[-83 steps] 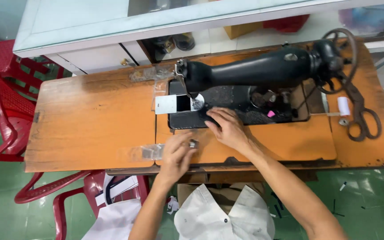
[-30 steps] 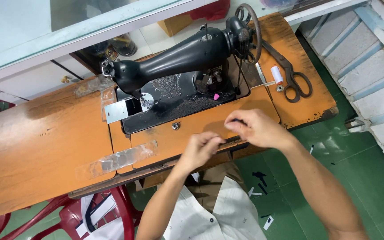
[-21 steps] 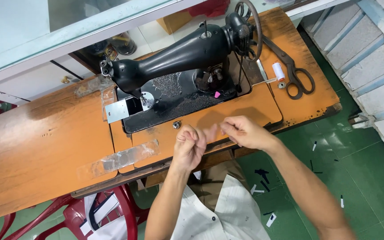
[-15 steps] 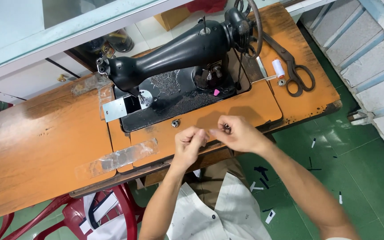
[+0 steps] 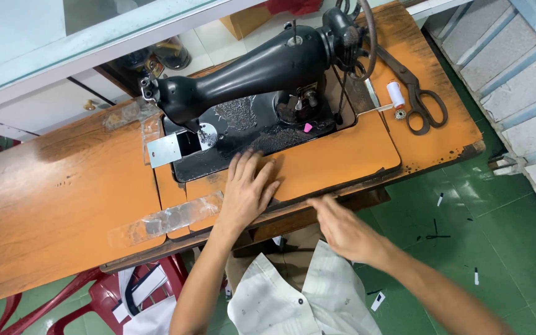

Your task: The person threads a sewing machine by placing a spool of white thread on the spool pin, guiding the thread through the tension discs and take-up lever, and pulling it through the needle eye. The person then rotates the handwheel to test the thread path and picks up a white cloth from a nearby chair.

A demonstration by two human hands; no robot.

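A black sewing machine (image 5: 262,68) stands on an orange wooden table (image 5: 57,192), its metal slide plate (image 5: 165,149) pulled out to the left. My left hand (image 5: 246,192) lies flat, fingers spread, on the table just in front of the machine's bed. My right hand (image 5: 342,229) hovers below the table's front edge, above my lap, fingers loosely extended; nothing visible in it. A white shirt (image 5: 305,298) covers my lap.
Large black scissors (image 5: 420,99) and a white thread spool (image 5: 396,94) lie at the table's right end. Clear tape (image 5: 169,217) is stuck near the front edge. Red plastic chairs (image 5: 94,298) stand lower left. Concrete steps (image 5: 516,74) rise at right over green tiled floor.
My hands, held together in front of the table edge, have separated. The left one now rests flat on the table; the right one dropped below the edge. The view shifted slightly.
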